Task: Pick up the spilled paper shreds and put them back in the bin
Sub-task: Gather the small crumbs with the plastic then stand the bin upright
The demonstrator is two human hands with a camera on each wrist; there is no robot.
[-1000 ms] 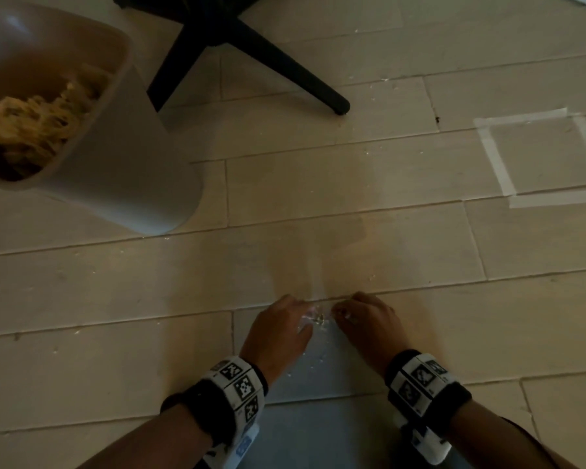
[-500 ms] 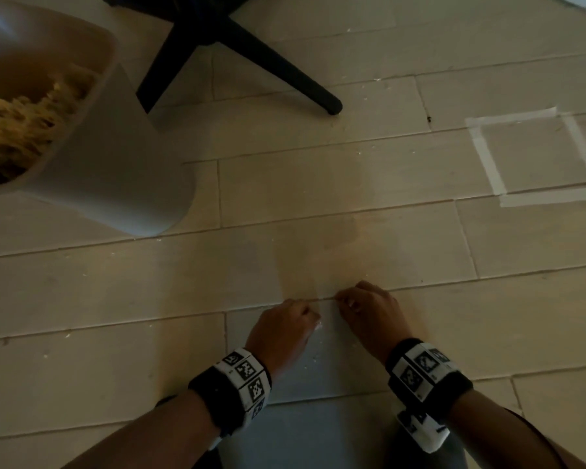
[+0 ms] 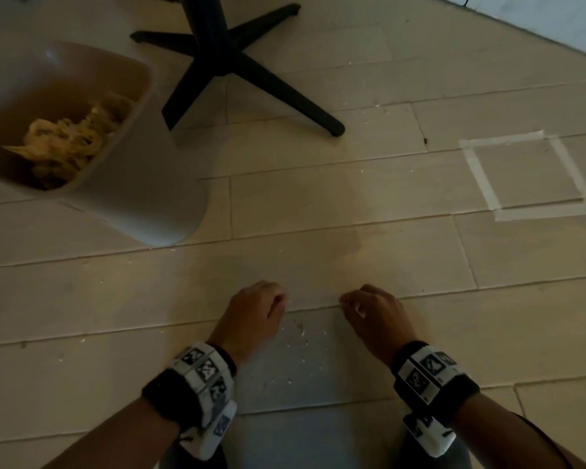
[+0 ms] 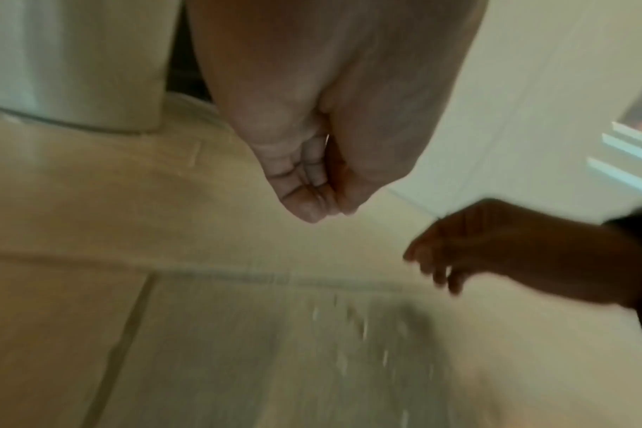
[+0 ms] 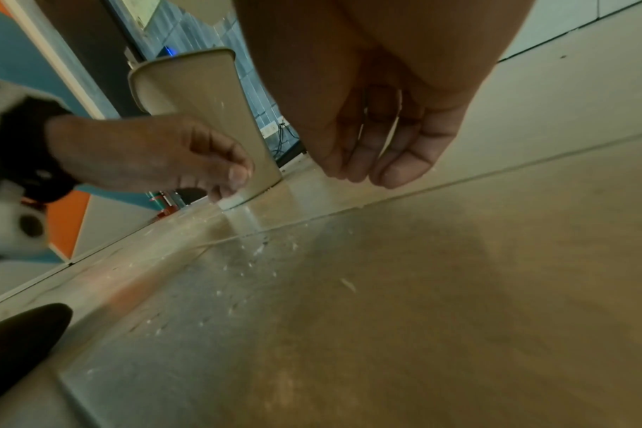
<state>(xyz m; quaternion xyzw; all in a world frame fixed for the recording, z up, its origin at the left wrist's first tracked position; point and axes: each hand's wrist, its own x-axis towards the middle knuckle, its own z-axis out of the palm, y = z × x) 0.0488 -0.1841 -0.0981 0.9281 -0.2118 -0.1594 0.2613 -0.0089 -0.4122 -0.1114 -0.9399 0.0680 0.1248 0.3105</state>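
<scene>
Leftover paper shreds [image 3: 301,336] lie on floor btwn left hand [image 3: 251,316] & right hand [image 3: 376,316], both curled, holding nothing visible; bin [image 3: 142,184] far left.

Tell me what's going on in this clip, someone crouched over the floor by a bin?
A person is cleaning up paper shreds. The bin stands upright at the far left with a heap of shreds already inside. Only tiny flecks remain on the floor, scattered between the hands. The left hand and right hand hover just above the floor, a gap apart, fingers curled in; whether either holds scraps cannot be told.
</scene>
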